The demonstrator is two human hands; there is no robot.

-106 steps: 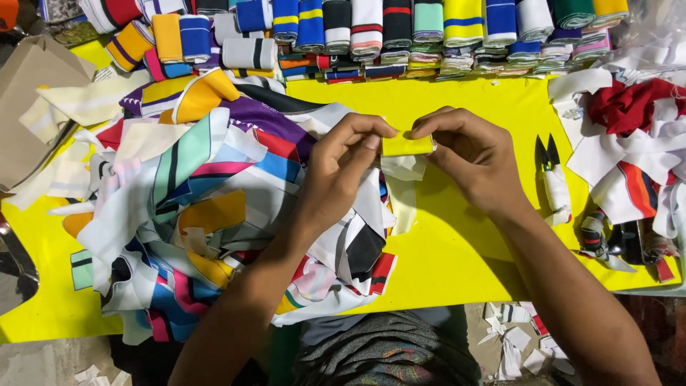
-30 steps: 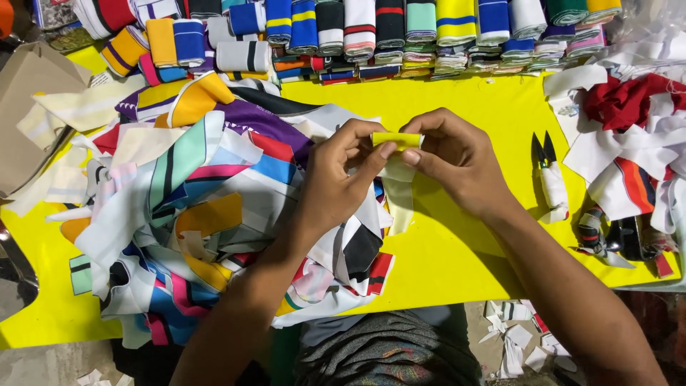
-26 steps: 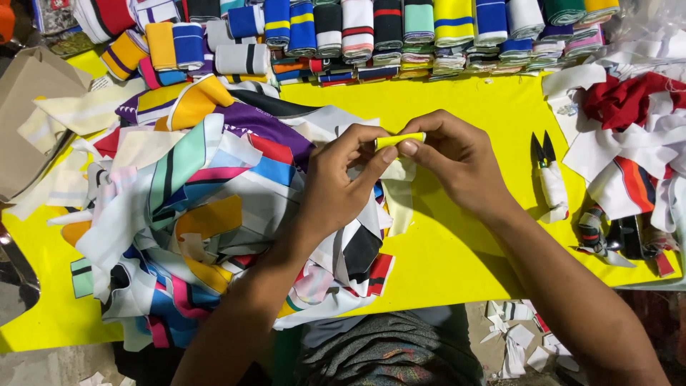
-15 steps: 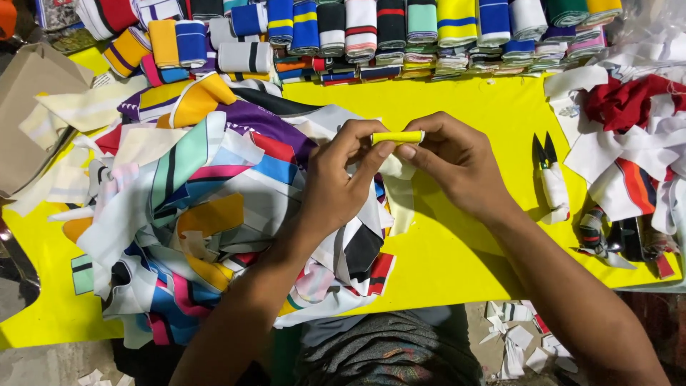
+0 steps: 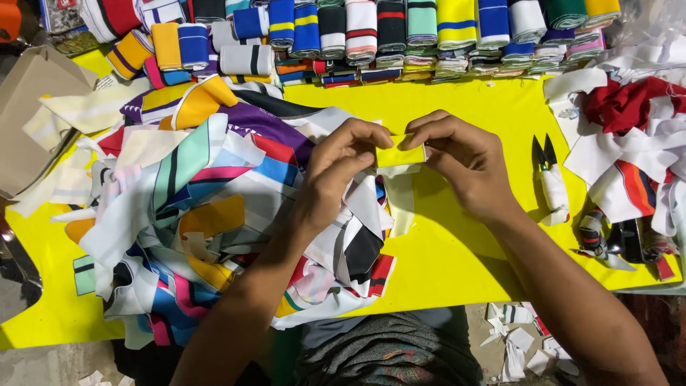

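Fingertips of my left hand (image 5: pixel 341 168) and right hand (image 5: pixel 461 164) pinch a small flat yellow cloth strip (image 5: pixel 400 151), each grip closed, beside the crumpled fabric heap (image 5: pixel 214 207).

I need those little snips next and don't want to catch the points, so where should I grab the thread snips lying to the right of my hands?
Take the thread snips by the white-wrapped handle, the lower part nearer you, coming in from your side with the right hand. The two dark points face away, toward the fabric rolls, so a near-side grip likely keeps fingers off them.
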